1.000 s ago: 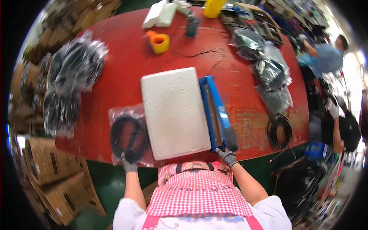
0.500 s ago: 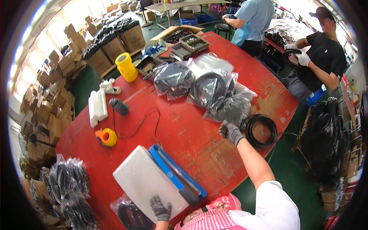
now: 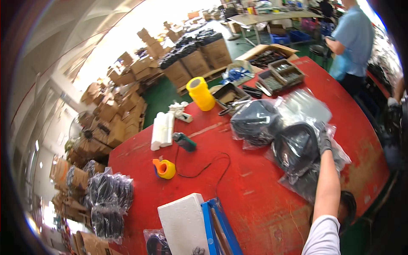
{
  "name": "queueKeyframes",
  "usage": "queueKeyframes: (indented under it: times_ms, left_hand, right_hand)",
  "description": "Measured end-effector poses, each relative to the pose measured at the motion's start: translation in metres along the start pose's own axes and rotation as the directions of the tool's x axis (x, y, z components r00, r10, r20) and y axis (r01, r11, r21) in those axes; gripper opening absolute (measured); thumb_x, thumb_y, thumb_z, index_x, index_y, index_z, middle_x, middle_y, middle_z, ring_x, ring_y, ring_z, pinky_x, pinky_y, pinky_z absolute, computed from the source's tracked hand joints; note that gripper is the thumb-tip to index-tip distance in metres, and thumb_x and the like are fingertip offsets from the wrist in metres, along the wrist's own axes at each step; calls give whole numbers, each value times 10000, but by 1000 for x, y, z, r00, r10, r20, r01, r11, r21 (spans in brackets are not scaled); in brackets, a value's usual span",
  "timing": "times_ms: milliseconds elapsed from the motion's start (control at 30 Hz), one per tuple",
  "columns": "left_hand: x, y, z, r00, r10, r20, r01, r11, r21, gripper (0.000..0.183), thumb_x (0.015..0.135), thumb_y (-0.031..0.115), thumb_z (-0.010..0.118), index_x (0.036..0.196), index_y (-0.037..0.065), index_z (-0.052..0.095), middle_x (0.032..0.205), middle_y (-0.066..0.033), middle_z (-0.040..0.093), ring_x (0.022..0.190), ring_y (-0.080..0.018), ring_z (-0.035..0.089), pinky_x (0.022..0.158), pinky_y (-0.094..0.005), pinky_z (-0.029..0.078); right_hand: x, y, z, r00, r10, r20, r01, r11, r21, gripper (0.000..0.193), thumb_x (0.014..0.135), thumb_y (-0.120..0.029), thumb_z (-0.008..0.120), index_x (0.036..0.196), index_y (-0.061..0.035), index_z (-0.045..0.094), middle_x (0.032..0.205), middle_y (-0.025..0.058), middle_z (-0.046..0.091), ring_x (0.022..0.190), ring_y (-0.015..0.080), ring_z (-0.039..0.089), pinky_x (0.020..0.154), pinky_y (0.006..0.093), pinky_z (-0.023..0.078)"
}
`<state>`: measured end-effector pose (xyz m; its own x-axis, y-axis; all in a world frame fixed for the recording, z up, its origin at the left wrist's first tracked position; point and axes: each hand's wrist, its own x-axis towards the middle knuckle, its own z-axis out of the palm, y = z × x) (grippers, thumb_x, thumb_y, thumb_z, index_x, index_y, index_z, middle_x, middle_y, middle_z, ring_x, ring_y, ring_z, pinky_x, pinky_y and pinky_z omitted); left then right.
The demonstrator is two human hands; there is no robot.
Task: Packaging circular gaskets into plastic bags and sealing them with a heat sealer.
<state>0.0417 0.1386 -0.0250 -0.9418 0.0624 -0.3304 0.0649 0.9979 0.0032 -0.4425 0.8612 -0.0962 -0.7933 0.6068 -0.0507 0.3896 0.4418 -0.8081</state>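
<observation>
My right hand point(image 3: 325, 142), in a grey glove, reaches to the right edge of a clear plastic bag with a black cable coil point(image 3: 295, 146) in it. Its fingers are blurred, so whether they grip the bag does not show. More bagged black coils point(image 3: 256, 119) and a stack of clear bags point(image 3: 307, 106) lie beside it. Under my right forearm, a loose black coil point(image 3: 349, 206) is partly hidden. My left hand point(image 3: 198, 251) shows only gloved fingertips lying on a white foam block point(image 3: 182, 225), next to a long blue frame point(image 3: 221, 227).
On the red table point(image 3: 250, 204) stand a yellow roll point(image 3: 200, 93), a tape dispenser point(image 3: 164, 168), a dark green bottle point(image 3: 185, 142), white rolls point(image 3: 162, 131) and parts bins point(image 3: 280, 76). Bagged bundles point(image 3: 108, 191) are at the left edge. A person in blue point(image 3: 352, 42) stands beyond the table.
The view has swung left and up. My right hand has moved away from beside the loose coil to the bagged coil. My left hand has mostly slipped out of the picture.
</observation>
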Motion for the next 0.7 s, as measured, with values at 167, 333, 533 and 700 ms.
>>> queueKeyframes:
  times_ms: [167,333,533,700]
  left_hand:
    - [-14,28,-37,978,-157,137,168,983,-73,737,691,334,559,1310,52,274,1360,-205,217,1250,-381,213,1028,-442,195]
    - [2,40,-62,961,-174,214,195,977,-81,731,689,331,562,1307,57,284,1360,-201,219,1250,-381,213,1028,-435,199]
    - [-5,53,-88,941,-212,263,233,971,-49,724,686,328,567,1303,62,296,1361,-196,222,1250,-380,212,1028,-427,203]
    - [22,16,-74,944,-24,330,162,903,-399,698,677,323,563,1290,74,339,1354,-206,241,1244,-386,220,1018,-439,215]
  right_hand:
    - [-12,-35,23,915,404,14,-401,912,-90,708,751,-544,505,1261,-63,400,1160,139,499,1048,220,469,886,328,360]
    - [-44,-52,7,906,125,-404,-209,963,-171,506,834,-405,440,973,66,564,908,208,596,808,292,566,708,354,424]
    - [-156,-200,-4,776,-624,-93,519,715,-469,216,810,-201,457,859,-16,556,723,186,559,669,321,546,604,377,431]
    - [-341,-341,-10,543,-836,86,836,527,-155,221,810,-250,519,666,-82,520,569,60,533,477,195,500,468,327,402]
